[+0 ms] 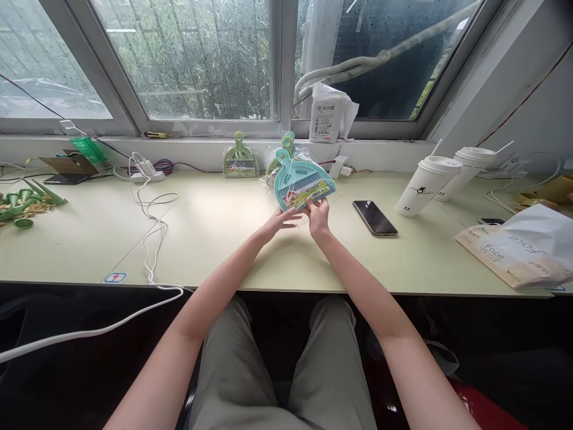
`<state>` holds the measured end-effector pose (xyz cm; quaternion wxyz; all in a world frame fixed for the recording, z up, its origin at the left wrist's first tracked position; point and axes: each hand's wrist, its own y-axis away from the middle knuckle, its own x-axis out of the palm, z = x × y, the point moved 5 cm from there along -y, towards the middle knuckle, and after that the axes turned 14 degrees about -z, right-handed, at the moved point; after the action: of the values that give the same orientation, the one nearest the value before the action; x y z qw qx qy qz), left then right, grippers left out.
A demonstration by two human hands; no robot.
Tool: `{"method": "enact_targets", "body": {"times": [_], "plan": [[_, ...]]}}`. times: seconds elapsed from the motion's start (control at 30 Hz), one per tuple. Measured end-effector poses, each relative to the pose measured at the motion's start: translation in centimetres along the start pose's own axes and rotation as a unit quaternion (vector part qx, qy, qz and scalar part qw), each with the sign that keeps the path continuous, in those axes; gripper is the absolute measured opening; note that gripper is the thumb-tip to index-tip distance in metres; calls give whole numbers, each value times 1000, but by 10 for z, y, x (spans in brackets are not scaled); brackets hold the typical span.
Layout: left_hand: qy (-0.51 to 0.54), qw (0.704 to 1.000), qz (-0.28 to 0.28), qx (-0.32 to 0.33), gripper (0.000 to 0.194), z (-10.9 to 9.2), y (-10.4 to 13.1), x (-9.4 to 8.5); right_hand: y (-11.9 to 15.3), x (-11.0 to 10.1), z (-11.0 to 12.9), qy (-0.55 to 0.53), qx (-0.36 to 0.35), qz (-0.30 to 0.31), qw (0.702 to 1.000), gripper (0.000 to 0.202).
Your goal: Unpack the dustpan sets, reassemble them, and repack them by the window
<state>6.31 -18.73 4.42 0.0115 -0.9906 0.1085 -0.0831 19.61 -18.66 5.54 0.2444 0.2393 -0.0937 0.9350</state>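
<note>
Label print on the teal dustpan set (pixel 301 179) too small to read; a second pack behind it is mostly hidden. Set is plastic — scoop shape w/ brush, in crinkly clear wrap — held upright just above the counter (pixel 215 239). Left hand (pixel 278 223) touches its bottom edge, fingers loosely apart; right hand (pixel 319 216) grip pinched on the lower label. Left of the set, a green dustpan set (pixel 240 158) leans at the window wall; right of it, a glossy phone (pixel 374 217) and two lidded paper cups (pixel 427 184). Counter pale green, smooth, under rain-spotted windows.
</note>
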Motion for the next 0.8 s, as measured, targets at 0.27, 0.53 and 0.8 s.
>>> {"method": "enact_targets", "body": {"times": [0.27,0.53,0.8], "plan": [[73,996,-41,20,57,-14,-10,-17,1,3,-2,-14,12,15,1000,39],[69,986,-135,71,47,-7,-17,-27,5,7,-12,-5,40,36,999,34],[29,982,-167,78,49,-3,-19,-31,-2,12,-13,-14,94,72,993,28]]}}
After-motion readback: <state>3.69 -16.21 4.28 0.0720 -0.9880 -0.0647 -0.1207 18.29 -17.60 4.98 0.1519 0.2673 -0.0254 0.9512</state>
